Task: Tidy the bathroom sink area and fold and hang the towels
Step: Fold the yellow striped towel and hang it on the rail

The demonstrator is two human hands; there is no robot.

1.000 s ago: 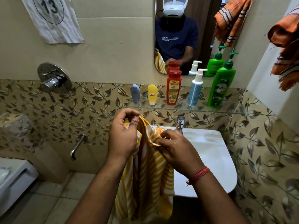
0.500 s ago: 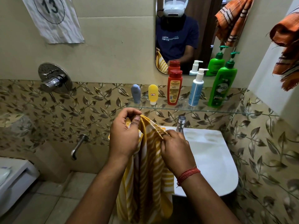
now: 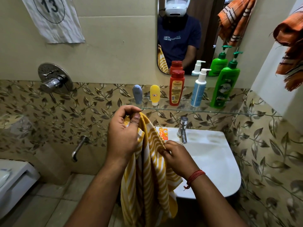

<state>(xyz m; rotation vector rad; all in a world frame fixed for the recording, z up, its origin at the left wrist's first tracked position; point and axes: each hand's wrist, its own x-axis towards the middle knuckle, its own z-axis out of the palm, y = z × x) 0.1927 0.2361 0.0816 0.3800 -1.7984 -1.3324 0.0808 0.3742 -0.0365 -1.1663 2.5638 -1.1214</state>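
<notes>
A yellow and white striped towel point(image 3: 147, 177) hangs in long folds in front of the white sink point(image 3: 213, 161). My left hand point(image 3: 123, 133) grips its top edge, thumb pressed on the cloth. My right hand point(image 3: 177, 154) pinches another edge of the towel lower down, just left of the tap point(image 3: 182, 130). An orange striped towel point(image 3: 291, 46) hangs bunched at the upper right, and its reflection shows in the mirror point(image 3: 188, 38). A small orange packet point(image 3: 164, 134) lies on the sink's back rim.
A glass shelf point(image 3: 188, 108) above the sink holds several bottles: blue tube, yellow tube, red bottle point(image 3: 176, 87), white pump bottle, green pump bottle point(image 3: 224, 86). A shower valve point(image 3: 54, 79) and spout point(image 3: 78, 148) sit on the left wall. A toilet edge point(image 3: 14, 179) is at lower left.
My right hand has slid down along the towel's edge, away from my left hand. The left hand keeps its grip at the top. The orange packet has come into sight.
</notes>
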